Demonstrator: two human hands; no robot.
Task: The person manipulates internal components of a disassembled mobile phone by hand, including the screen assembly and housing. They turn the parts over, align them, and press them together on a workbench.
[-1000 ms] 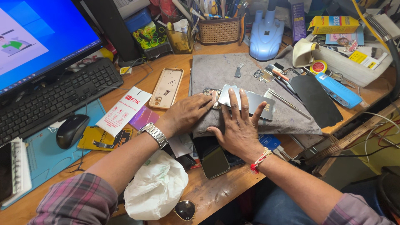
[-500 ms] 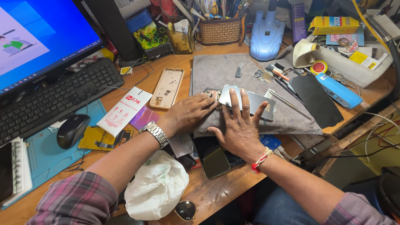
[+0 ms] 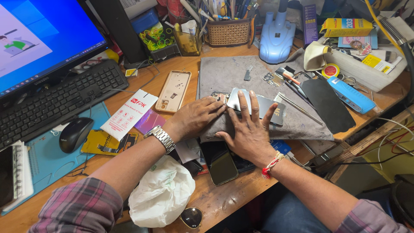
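Pressing flat, fingers spread and grasping nothing, the right hand (image 3: 249, 134) pins the phone (image 3: 258, 105) on the grey mat (image 3: 241, 77); at nine o'clock, the left hand (image 3: 196, 117) should steady its edge, fingers curled.

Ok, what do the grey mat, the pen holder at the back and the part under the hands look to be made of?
The grey mat looks like felt or soft cloth: matte, fuzzy, with a rumpled front edge. The pen holder looks like woven wicker or rattan, brown with an open weave. The flat phone part under the right hand looks like grey metal or coated plastic, smooth with a dull sheen; the left hand touches its edge.
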